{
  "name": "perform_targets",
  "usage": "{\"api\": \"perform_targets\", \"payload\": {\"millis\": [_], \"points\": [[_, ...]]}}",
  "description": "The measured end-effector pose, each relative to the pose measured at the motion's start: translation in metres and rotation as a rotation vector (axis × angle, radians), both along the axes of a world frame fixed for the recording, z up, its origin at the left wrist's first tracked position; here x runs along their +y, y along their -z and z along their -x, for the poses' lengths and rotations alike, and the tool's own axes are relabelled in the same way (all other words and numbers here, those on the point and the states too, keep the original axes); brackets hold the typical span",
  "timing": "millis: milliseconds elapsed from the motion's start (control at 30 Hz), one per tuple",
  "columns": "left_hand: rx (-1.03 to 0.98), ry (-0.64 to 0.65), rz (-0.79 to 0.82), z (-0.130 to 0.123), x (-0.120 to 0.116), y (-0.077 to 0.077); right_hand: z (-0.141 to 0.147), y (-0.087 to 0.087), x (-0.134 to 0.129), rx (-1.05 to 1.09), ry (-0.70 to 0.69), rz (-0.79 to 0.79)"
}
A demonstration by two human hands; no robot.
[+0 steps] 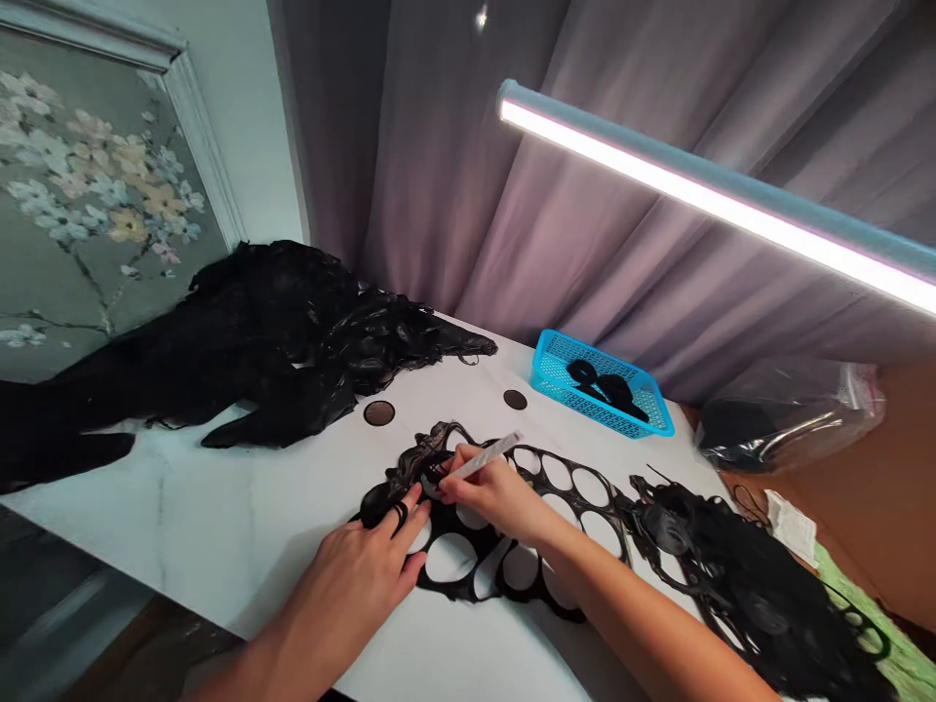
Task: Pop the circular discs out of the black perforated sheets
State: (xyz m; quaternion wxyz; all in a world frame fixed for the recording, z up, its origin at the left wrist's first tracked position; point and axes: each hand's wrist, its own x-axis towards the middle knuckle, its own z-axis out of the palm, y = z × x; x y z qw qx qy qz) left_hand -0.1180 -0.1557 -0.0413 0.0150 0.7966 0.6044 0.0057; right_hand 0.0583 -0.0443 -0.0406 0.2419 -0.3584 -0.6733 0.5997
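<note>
A black sheet full of round holes lies on the white marbled table, its left end bunched up. My left hand rests on that bunched end with its fingers apart, a black loop round one finger. My right hand is closed round a thin white pen-like tool, whose lower tip is hidden near the left fingertips. Two dark discs, one beyond my left hand and another farther right, lie flat beyond the sheet.
Black fabric is heaped at the back left. A blue basket holding black pieces stands at the back. More cut black material lies at the right, by a clear plastic bag. A lit tube lamp hangs above.
</note>
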Motion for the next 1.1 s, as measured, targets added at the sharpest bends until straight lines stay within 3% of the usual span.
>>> {"api": "perform_targets", "payload": {"millis": [100,400,533,633,800,867,967,1100], "points": [[0.011,-0.003,-0.043,-0.001,0.000,0.005,0.001,0.006,-0.012,-0.117,0.005,-0.248],[-0.016,-0.007,-0.039,-0.004,0.001,0.000,0.002,0.016,-0.017,-0.195,0.060,-0.360],[-0.047,-0.012,-0.039,-0.002,0.001,0.003,0.006,0.018,-0.028,-0.312,-0.011,-0.597],[-0.047,-0.014,-0.041,-0.001,0.001,0.007,0.001,0.015,-0.019,-0.319,-0.034,-0.749],[-0.034,0.000,-0.079,-0.003,0.002,0.007,-0.031,-0.004,0.053,-0.292,0.478,-0.700],[-0.036,-0.005,-0.066,-0.003,0.002,0.004,-0.041,-0.012,0.074,-0.278,0.578,-0.652],[-0.046,0.001,-0.053,0.002,-0.003,0.001,-0.036,-0.017,0.069,-0.255,0.545,-0.555],[-0.057,-0.012,-0.154,0.016,-0.024,0.006,-0.008,-0.011,0.018,-0.149,0.282,-0.236]]}}
